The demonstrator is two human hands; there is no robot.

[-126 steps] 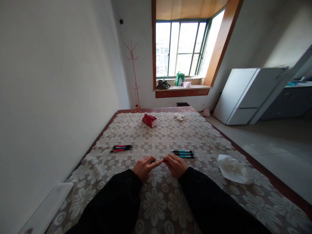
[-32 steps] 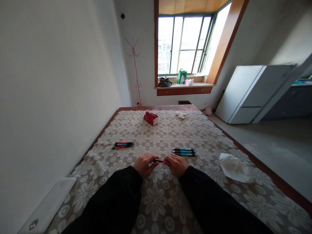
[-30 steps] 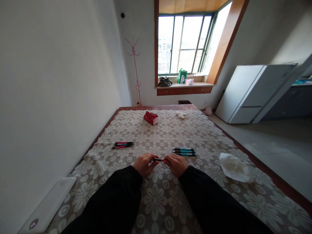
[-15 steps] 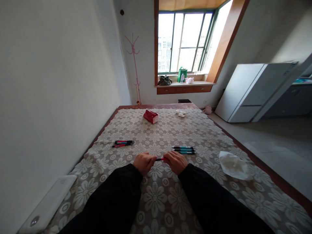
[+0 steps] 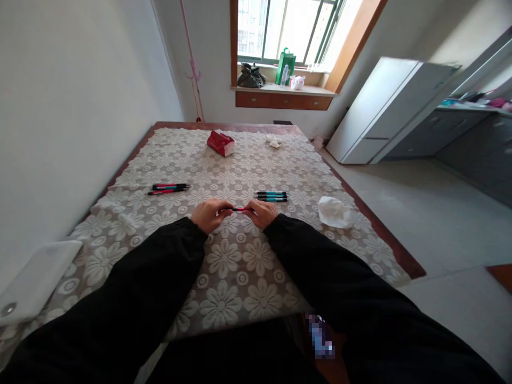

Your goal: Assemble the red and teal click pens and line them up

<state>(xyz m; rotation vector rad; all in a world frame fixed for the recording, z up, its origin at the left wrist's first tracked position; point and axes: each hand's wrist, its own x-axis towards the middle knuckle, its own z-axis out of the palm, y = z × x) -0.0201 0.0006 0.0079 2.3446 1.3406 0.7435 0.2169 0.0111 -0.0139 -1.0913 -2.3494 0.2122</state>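
Observation:
Over the flowered tablecloth, both hands grip one black and red pen (image 5: pixel 239 209). My left hand (image 5: pixel 212 214) is closed on its black end. My right hand (image 5: pixel 260 213) is closed on the red end. Only a short middle stretch of the pen shows between the fingers; its ends are hidden. Just beyond my right hand lie several teal and black pens (image 5: pixel 272 196) side by side. Farther left, beyond my left hand, rests a group of red, teal and black pens (image 5: pixel 168 188).
A red tissue pack (image 5: pixel 221 143) and a crumpled tissue (image 5: pixel 273 141) lie toward the table's far edge. On the right is a white crumpled sheet (image 5: pixel 334 212). A white lid-like object (image 5: pixel 38 280) sits at the left by the wall. The tablecloth (image 5: pixel 222 304) hangs near my lap.
The view has tilted downward and turned slightly right, so the table's near edge now shows. Both hands still hold the pen, with their fingers a little shifted.

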